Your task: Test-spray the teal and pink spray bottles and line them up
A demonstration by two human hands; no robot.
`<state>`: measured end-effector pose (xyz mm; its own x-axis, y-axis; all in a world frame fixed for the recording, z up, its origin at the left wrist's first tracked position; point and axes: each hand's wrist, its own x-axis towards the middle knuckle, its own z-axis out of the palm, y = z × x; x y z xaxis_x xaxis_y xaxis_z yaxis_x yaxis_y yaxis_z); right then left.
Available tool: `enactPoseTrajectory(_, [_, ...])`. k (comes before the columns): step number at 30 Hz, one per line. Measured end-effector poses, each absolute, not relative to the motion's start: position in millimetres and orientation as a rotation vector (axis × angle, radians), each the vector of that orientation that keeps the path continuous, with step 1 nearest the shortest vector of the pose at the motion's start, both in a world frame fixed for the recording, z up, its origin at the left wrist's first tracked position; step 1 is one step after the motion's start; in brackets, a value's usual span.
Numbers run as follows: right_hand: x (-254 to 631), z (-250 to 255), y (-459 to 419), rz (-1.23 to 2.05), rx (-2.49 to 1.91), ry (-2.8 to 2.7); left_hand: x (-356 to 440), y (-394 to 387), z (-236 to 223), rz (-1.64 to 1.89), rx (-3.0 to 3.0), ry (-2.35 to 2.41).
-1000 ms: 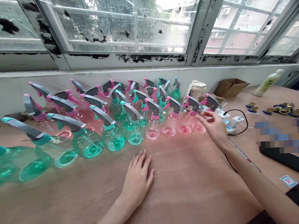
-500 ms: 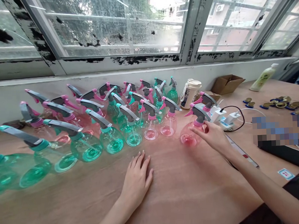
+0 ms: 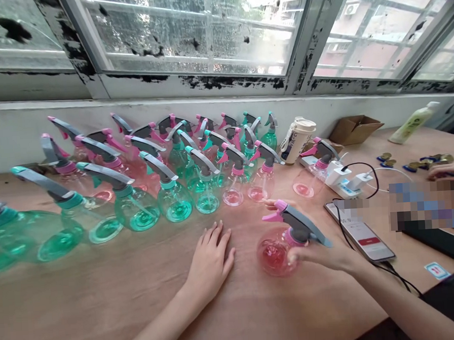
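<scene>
My right hand (image 3: pixel 323 255) grips a pink spray bottle (image 3: pixel 274 253) with a grey and pink trigger head, held just above the wooden table (image 3: pixel 257 310) in front of me. My left hand (image 3: pixel 211 264) lies flat on the table, palm down, fingers apart, a little left of that bottle. Beyond both hands stand rows of green and pink spray bottles (image 3: pixel 173 198). One more pink bottle (image 3: pixel 311 178) stands apart at the right end, beside a white power strip (image 3: pixel 344 181).
A phone (image 3: pixel 361 231) on a black cable lies right of the held bottle. A paper cup (image 3: pixel 297 138), a cardboard box (image 3: pixel 354 129), a pale bottle (image 3: pixel 413 123) and round metal parts (image 3: pixel 420 164) sit at the back right. Another person's hand (image 3: pixel 450 170) is at the far right.
My right hand took a pink bottle from the right end of the front row and drew it toward me. My left hand stayed flat. A phone and another hand came into view.
</scene>
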<state>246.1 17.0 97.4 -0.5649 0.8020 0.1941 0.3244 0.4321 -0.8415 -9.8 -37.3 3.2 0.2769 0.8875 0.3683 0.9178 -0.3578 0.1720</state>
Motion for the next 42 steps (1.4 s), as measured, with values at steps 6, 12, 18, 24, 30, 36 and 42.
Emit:
enactPoseTrajectory(6, [211, 113, 17, 1.042, -0.913, -2.008, -8, -39, 4, -0.613, -2.453, -1.746])
enactPoseTrajectory(12, [190, 101, 22, 0.987, -0.801, -2.020, -5, -39, 7, -0.566, -2.445, -1.779])
enactPoseTrajectory(18, [174, 93, 37, 0.929, -0.638, -2.069, -5, -41, 9, -0.608, -2.453, -1.782])
enactPoseTrajectory(24, [168, 93, 50, 0.858, -0.621, -2.059, -6, -42, 7, -0.617, -2.450, -1.787])
enactPoseTrajectory(30, [162, 100, 55, 0.850, -0.462, -2.135, -7, -42, 5, -0.615, -2.464, -1.782])
enactPoseTrajectory(36, [164, 98, 53, 0.871, -0.494, -2.107, -5, -43, 8, -0.592, -2.482, -1.809])
enactPoseTrajectory(42, [167, 88, 51, 0.899, -0.513, -2.017, -5, -42, 8, -0.660, -2.477, -1.811])
